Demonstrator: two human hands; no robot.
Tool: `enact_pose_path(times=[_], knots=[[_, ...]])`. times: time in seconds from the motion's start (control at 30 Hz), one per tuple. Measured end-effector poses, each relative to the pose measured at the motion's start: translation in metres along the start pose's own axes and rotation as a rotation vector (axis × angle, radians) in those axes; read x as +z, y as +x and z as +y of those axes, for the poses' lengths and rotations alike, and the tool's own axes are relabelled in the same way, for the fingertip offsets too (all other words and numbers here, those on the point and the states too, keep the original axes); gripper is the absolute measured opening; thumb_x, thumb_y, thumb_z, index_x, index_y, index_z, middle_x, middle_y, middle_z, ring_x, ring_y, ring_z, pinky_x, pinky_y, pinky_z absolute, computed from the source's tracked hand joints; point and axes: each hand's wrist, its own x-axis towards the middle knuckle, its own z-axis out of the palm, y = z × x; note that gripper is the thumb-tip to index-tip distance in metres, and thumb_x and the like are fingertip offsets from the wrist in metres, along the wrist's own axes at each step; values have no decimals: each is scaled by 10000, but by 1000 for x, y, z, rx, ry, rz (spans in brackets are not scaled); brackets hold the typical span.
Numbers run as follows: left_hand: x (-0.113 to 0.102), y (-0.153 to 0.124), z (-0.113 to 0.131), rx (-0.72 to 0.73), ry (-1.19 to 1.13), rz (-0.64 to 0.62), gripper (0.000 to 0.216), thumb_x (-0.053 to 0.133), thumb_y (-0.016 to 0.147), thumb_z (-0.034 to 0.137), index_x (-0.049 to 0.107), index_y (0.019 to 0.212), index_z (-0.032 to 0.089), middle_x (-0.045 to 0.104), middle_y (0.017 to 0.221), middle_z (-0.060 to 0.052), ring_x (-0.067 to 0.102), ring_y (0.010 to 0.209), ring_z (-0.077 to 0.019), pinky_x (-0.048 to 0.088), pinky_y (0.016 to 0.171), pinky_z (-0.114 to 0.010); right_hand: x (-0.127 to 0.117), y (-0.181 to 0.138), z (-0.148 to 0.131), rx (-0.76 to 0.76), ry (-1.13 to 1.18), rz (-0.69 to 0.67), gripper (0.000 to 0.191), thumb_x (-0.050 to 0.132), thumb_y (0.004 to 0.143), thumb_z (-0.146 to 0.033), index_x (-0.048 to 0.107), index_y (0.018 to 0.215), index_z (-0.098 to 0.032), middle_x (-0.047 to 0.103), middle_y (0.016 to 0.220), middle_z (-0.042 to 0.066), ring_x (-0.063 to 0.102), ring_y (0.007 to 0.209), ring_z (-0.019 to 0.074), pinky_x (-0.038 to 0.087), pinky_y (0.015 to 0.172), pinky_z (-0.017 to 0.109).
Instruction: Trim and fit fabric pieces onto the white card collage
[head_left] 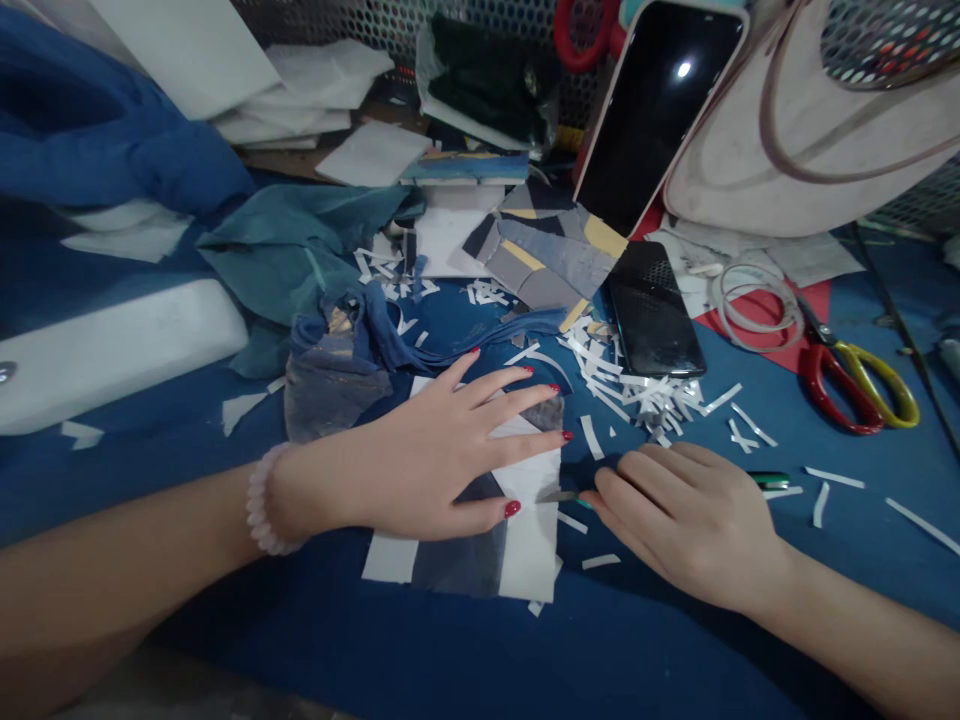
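My left hand (pixel 442 450) lies flat with its fingers spread, pressing on a white sheet (pixel 534 560). A dark grey piece (pixel 461 555) lies on that sheet, partly covered by the hand. My right hand (pixel 690 520) is closed around a green-handled craft knife (pixel 769 481). Its thin grey blade points left, at the right edge of the sheet near my left thumb. Most of the knife's handle is hidden in the fist. Just beyond my left wrist is a crumpled blue-grey piece of fabric (pixel 330 390).
Thin white strips (pixel 637 385) are scattered over the blue tabletop (pixel 360 665). Scissors with red and yellow handles (pixel 855 385) lie at right. A black phone (pixel 660 310) lies flat; another phone (pixel 660 110) leans upright behind it. A white bag (pixel 720 170) stands at back right, green cloth (pixel 285 240) at left.
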Motion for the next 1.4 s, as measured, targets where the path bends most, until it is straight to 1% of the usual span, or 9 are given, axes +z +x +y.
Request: enact_pose_path(times=[0.13, 0.23, 0.4, 0.6, 0.77, 0.93, 1.03, 1.2, 1.4], knots=[[0, 0, 1, -5, 1, 4, 578, 427, 1032, 461, 329, 1576, 292, 244, 1671, -112, 220, 1527, -395, 150, 1172, -744, -1, 0, -1, -10, -31, 14, 337, 486, 1034, -197, 627, 729, -173, 519, 573, -7, 409, 552, 146, 284, 524, 298], [0, 0, 1, -7, 4, 3, 581, 437, 1029, 451, 329, 1577, 291, 250, 1669, -113, 225, 1526, -396, 152, 1173, -743, -2, -1, -1, -16, -18, 1, 319, 494, 1029, -190, 631, 742, -174, 528, 580, -9, 425, 552, 142, 294, 525, 295], [0, 0, 0, -6, 15, 9, 586, 443, 1024, 451, 325, 1577, 297, 241, 1673, -108, 225, 1528, -389, 155, 1181, -729, 0, -2, 2, 12, 82, -34, 390, 439, 1048, -197, 609, 698, -182, 564, 601, -1, 482, 539, 122, 322, 514, 277], [0, 0, 1, -6, 18, 8, 589, 442, 1027, 454, 318, 1580, 295, 253, 1670, -104, 214, 1534, -379, 155, 1186, -722, 4, -3, 4, 27, 151, -43, 418, 400, 1054, -194, 624, 702, -172, 627, 631, 14, 528, 522, 113, 359, 484, 267], [-1, 1, 1, -3, 10, 12, 594, 462, 1020, 441, 325, 1578, 291, 249, 1670, -110, 230, 1525, -396, 160, 1175, -736, 5, -2, 6, 25, 166, -52, 426, 391, 1055, -199, 631, 705, -165, 638, 638, 22, 548, 524, 118, 383, 479, 269], [-1, 2, 1, -7, 11, 2, 628, 519, 993, 422, 329, 1578, 299, 270, 1663, -110, 243, 1519, -403, 158, 1187, -719, 2, -1, 5, 17, 203, -54, 425, 384, 1055, -197, 630, 710, -166, 621, 620, 16, 538, 512, 116, 386, 468, 266], [-1, 1, 1, -13, 29, 4, 642, 532, 984, 428, 324, 1580, 308, 278, 1662, -100, 244, 1520, -397, 159, 1196, -701, 1, -1, 4, 13, 196, -48, 426, 382, 1057, -192, 625, 708, -169, 610, 608, 12, 534, 507, 113, 372, 466, 260], [-1, 1, 1, -16, 43, 0, 639, 508, 996, 439, 299, 1587, 318, 268, 1668, -85, 224, 1532, -365, 146, 1216, -658, 3, -1, 5, 33, 164, -21, 409, 397, 1056, -186, 626, 718, -161, 641, 642, 27, 544, 527, 114, 384, 494, 261], [-1, 1, 2, -10, 27, 11, 631, 527, 990, 429, 333, 1576, 295, 281, 1660, -108, 246, 1520, -395, 164, 1193, -703, 5, -2, 5, 19, 128, -34, 419, 400, 1057, -198, 614, 699, -171, 616, 630, 17, 525, 534, 117, 358, 496, 267]])
